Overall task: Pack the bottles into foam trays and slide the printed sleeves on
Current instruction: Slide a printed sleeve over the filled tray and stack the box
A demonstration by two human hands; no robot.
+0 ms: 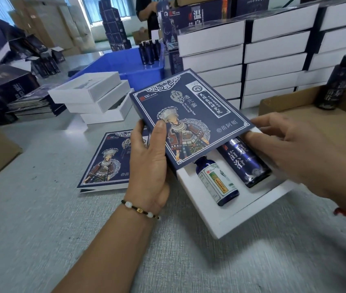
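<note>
Left hand (149, 166) grips the printed sleeve (185, 121) at its near-left edge, thumb on top over the figure artwork, fingers curled round the side. Sleeve is partway over the white foam tray (216, 216), covering the far half; near half sticks out. Right hand (303, 153) holds the tray's right side w/ fingers bent, fingertips at the sleeve's open mouth. In the tray, two bottles lie side by side in their cutouts: small blue bottle (217, 183) w/ white-green label on the left, taller dark bottle (245, 161) on the right, its top under the sleeve. Tray is tilted, near corner close to the grey table (83, 240). Second sleeve (106, 163) lies flat on the table just left of the left hand. Behind: stacked white boxes (241, 66), blue crate (123, 64) w/ more bottles.
</note>
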